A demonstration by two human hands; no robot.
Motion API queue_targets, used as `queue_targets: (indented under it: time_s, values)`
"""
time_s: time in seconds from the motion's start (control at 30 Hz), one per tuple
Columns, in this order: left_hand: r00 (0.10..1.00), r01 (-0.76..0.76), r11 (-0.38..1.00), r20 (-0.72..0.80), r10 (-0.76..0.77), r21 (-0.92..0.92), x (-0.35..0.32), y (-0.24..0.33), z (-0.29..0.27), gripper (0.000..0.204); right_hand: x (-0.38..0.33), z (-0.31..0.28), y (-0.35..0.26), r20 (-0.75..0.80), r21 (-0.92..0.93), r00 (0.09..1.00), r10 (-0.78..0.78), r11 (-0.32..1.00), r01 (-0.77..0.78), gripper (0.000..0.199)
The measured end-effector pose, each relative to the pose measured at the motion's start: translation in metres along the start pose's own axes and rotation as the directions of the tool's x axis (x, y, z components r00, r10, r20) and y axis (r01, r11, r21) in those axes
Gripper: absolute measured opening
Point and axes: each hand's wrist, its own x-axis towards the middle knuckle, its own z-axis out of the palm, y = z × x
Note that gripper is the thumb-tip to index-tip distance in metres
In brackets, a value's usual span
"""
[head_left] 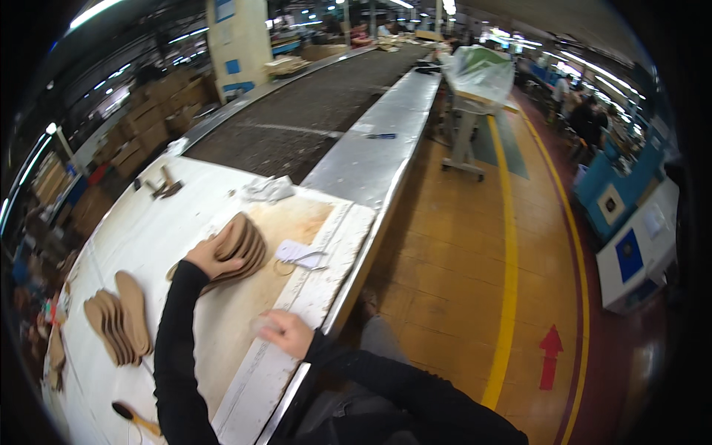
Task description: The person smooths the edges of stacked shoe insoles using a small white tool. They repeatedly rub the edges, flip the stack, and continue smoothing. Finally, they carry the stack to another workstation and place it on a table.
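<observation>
My left hand (213, 256) is closed around a stack of brown shoe insoles (252, 242), which rests tilted on the white worktable (222, 194). Near the table's right edge, my right hand (291, 334) is curled. Something pale and blurred shows at its fingertips, too smeared to name. Between the stack and that edge lie a white paper tag (295, 251), a thin ring-like band (283, 268) and a slim metal tool (311, 256). Left of my left forearm, another group of brown insoles (119, 324) lies fanned out on the table.
A hammer (169, 184) and a crumpled white cloth (268, 190) lie toward the far side. A black-headed brush (136, 417) sits near left. Beyond runs a dark conveyor belt (297, 111) beside a metal ledge (378, 152). A wheeled stand (466, 137) stands on the floor ahead.
</observation>
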Motion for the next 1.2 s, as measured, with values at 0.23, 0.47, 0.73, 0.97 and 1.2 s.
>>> queue_targets:
  time_s: [0.23, 0.47, 0.73, 0.97, 1.2]
  values:
    - [0.961, 0.201, 0.979, -0.192, -0.2, -0.012, 0.01, -0.016, -0.008, 0.122, 0.003, 0.001, -0.01, 0.025, -0.072, 1.0, -0.003, 0.997, 0.005, 0.025]
    - [0.842, 0.034, 0.991, -0.538, 0.042, 0.131, -0.036, 0.037, -0.025, 0.084, -0.01, -0.004, -0.005, -0.205, 0.371, 0.962, 0.18, 0.924, -0.094, 0.03]
    - [0.966, -0.191, 0.97, -0.205, 0.159, -0.151, -0.132, 0.11, -0.015, 0.03, -0.017, -0.048, -0.003, -0.402, 0.495, 0.846, 0.352, 0.86, -0.122, 0.029]
    - [0.927, -0.374, 0.873, -0.133, 0.35, -0.313, -0.142, 0.103, 0.042, 0.025, -0.017, -0.074, -0.041, -0.11, 0.348, 0.909, 0.401, 0.873, -0.343, 0.022]
    - [0.95, -0.279, 0.924, -0.218, 0.225, -0.262, -0.144, 0.105, 0.056, 0.032, 0.005, -0.07, -0.083, 0.122, 0.003, 0.972, 0.201, 0.979, -0.203, 0.013]
